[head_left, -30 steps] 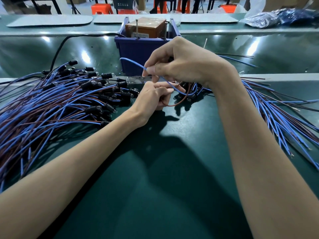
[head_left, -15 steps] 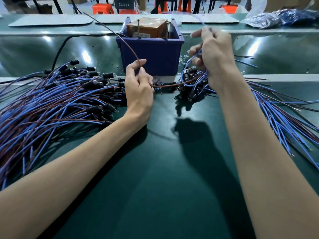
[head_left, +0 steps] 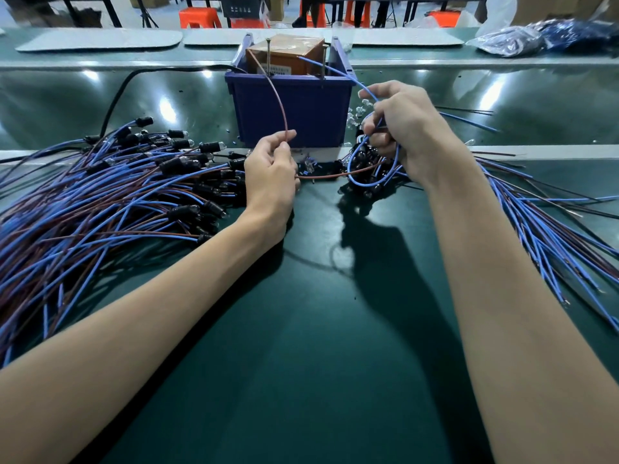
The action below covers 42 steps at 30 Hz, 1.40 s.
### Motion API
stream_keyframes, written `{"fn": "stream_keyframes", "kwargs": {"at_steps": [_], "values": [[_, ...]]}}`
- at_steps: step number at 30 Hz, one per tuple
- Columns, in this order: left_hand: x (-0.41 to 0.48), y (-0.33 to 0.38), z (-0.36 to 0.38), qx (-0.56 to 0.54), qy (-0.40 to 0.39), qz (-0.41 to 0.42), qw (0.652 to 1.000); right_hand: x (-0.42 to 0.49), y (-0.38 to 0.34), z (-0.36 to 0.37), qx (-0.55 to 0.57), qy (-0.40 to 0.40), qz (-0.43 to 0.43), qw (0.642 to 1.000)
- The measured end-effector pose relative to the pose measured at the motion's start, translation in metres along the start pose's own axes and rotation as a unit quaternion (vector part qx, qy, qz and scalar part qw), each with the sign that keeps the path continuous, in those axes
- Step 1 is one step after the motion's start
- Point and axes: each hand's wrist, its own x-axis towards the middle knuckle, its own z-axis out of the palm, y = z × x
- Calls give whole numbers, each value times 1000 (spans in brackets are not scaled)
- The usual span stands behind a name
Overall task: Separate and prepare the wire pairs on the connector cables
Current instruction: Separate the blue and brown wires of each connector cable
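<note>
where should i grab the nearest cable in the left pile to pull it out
Probably pinch its black connector, coming from the right over the green mat. That end sticks out at the near edge of the pile with nothing on it, while its blue and brown wires run left into the tangle.

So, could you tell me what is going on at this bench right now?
A person holds one cable's two wires apart. The left hand pinches the brown wire, which arcs up in front of the blue bin; the right hand grips the blue wire, looped below it. A left pile and a right pile of connector cables lie on the green mat.
</note>
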Motion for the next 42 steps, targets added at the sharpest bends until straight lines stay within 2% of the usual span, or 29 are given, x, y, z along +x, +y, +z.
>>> {"fn": "stream_keyframes", "kwargs": {"at_steps": [8,19,35,42], "values": [[-2,0,2,3,-76,-29,997,-1,-4,-8,57,-33,20,998],[-6,1,3,44,-147,-39,987,-7,-5,-13,4,-149,-2,989],[-10,3,3,73,-164,-24,983,-13,-10,-14,-29,-204,-55,977],[-9,2,2,50,-174,-27,983,-15,-11,-15,-65,-199,-76,975]]}}
